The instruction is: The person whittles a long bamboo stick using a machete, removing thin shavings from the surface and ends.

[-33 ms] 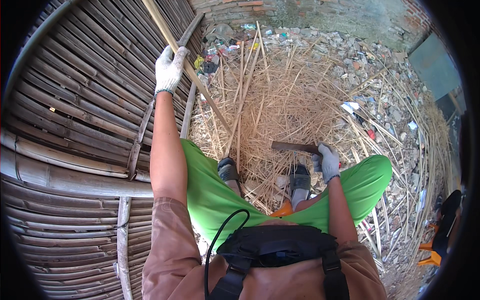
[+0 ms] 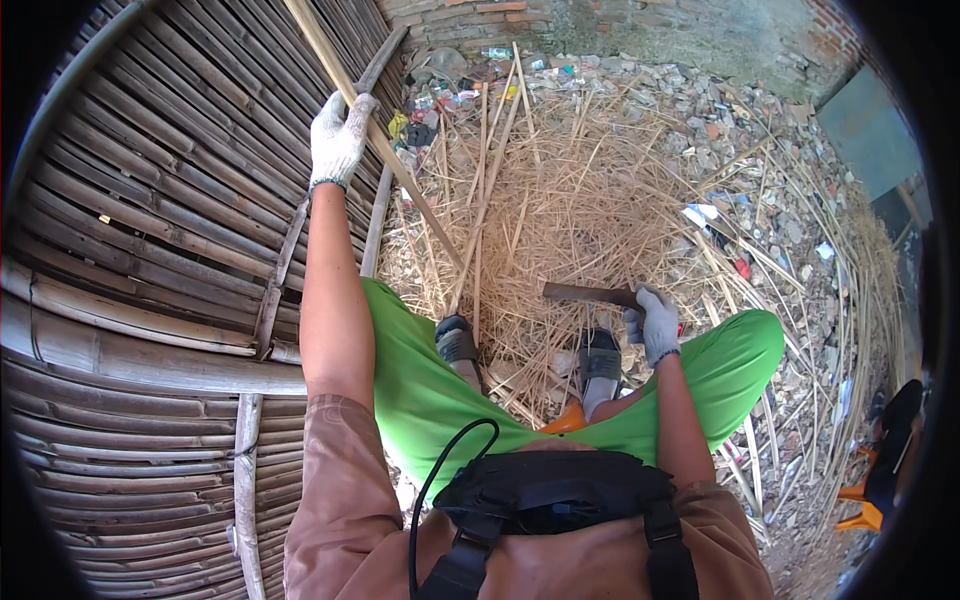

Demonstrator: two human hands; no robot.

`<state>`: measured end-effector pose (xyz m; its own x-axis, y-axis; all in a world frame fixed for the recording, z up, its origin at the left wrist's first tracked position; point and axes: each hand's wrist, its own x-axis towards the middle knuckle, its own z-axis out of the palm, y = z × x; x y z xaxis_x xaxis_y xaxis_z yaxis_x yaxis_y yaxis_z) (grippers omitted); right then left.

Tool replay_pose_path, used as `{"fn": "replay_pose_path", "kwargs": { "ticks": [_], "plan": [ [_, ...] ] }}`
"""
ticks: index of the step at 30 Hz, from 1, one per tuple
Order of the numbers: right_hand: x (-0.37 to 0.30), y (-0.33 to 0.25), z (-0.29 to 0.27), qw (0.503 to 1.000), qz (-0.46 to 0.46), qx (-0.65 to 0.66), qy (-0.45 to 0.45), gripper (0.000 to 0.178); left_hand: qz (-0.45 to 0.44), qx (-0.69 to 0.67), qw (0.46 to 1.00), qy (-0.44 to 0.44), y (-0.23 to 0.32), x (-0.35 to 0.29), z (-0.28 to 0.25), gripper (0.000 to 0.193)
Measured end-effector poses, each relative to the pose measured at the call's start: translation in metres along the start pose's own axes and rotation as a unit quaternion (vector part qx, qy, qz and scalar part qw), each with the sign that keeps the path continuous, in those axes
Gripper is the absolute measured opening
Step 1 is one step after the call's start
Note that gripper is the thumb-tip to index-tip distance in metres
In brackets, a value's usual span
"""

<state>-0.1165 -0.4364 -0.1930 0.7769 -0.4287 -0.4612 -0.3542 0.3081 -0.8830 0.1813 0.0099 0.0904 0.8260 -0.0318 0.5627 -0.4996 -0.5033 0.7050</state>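
Note:
My left hand (image 2: 340, 140), in a white knitted glove, is closed around a long pale bamboo strip (image 2: 415, 200). The strip slants from the top left down to the shavings between my feet. In a matching glove, my right hand (image 2: 657, 325) grips a machete (image 2: 585, 293) by its handle end. Its dark blade points left above the shavings, apart from the bamboo strip. Several other thin bamboo strips (image 2: 490, 170) lie beyond my feet.
A slatted bamboo wall (image 2: 170, 180) stands close on my left. Bamboo shavings (image 2: 590, 190) and rubble (image 2: 790, 230) cover the ground. At the back rises a brick wall (image 2: 640, 35). Long strips (image 2: 860, 290) are heaped at the right, near an orange stool (image 2: 858, 517).

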Motion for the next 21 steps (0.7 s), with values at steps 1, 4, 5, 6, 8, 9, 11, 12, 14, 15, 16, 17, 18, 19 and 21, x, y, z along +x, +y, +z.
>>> {"fn": "replay_pose_path", "kwargs": {
  "ticks": [1,4,5,6,8,9,11,12,14,15,16,17,18,19,21],
  "plan": [
    [-0.0003,-0.0002,0.0001,1.000,-0.001,-0.001,0.000,0.041,0.000,0.007,1.000,0.002,0.0006,0.0001,0.0002,0.033],
    [-0.0007,-0.0008,0.0005,1.000,-0.002,0.001,-0.002,0.042,-0.016,0.015,1.000,0.008,0.0011,0.0008,0.0007,0.034],
    [-0.0009,-0.0009,0.0006,1.000,0.007,-0.001,0.005,0.042,0.000,0.011,1.000,0.008,0.0010,0.0010,0.0010,0.034],
    [-0.0009,-0.0010,0.0007,1.000,-0.005,0.010,-0.001,0.041,0.006,0.012,1.000,0.010,0.0009,0.0013,0.0012,0.035],
    [-0.0010,-0.0009,0.0008,1.000,-0.004,0.020,0.008,0.037,0.010,0.017,1.000,0.013,0.0009,0.0014,0.0017,0.036],
    [-0.0008,-0.0007,0.0006,1.000,-0.013,0.025,0.003,0.037,0.010,0.021,1.000,0.014,0.0010,0.0014,0.0018,0.036],
    [0.0001,0.0003,0.0000,1.000,-0.008,0.019,0.008,0.037,0.003,0.031,0.999,0.014,0.0018,0.0011,0.0020,0.037],
    [0.0008,0.0011,-0.0004,1.000,-0.013,0.017,0.001,0.039,-0.003,0.036,0.999,0.014,0.0023,0.0010,0.0021,0.037],
    [0.0028,0.0031,-0.0013,1.000,-0.005,0.002,0.001,0.044,-0.004,0.051,0.999,0.017,0.0034,0.0008,0.0023,0.037],
    [0.0039,0.0043,-0.0017,1.000,-0.011,0.003,-0.004,0.043,0.000,0.061,0.998,0.019,0.0038,0.0008,0.0025,0.037],
    [0.0051,0.0054,-0.0020,1.000,-0.011,0.003,-0.004,0.042,0.000,0.072,0.997,0.020,0.0041,0.0008,0.0026,0.036],
    [0.0061,0.0063,-0.0021,1.000,-0.004,0.001,0.005,0.042,0.008,0.073,0.997,0.021,0.0040,0.0010,0.0028,0.036],
    [0.0069,0.0070,-0.0021,1.000,-0.014,0.006,-0.003,0.041,0.012,0.076,0.997,0.021,0.0038,0.0012,0.0030,0.035],
    [0.0074,0.0075,-0.0019,1.000,-0.017,0.008,-0.001,0.041,0.016,0.079,0.997,0.022,0.0032,0.0014,0.0031,0.035],
    [0.0072,0.0073,-0.0015,1.000,-0.019,0.011,0.000,0.040,0.015,0.055,0.998,0.018,0.0014,0.0020,0.0031,0.032]
  ]
}}
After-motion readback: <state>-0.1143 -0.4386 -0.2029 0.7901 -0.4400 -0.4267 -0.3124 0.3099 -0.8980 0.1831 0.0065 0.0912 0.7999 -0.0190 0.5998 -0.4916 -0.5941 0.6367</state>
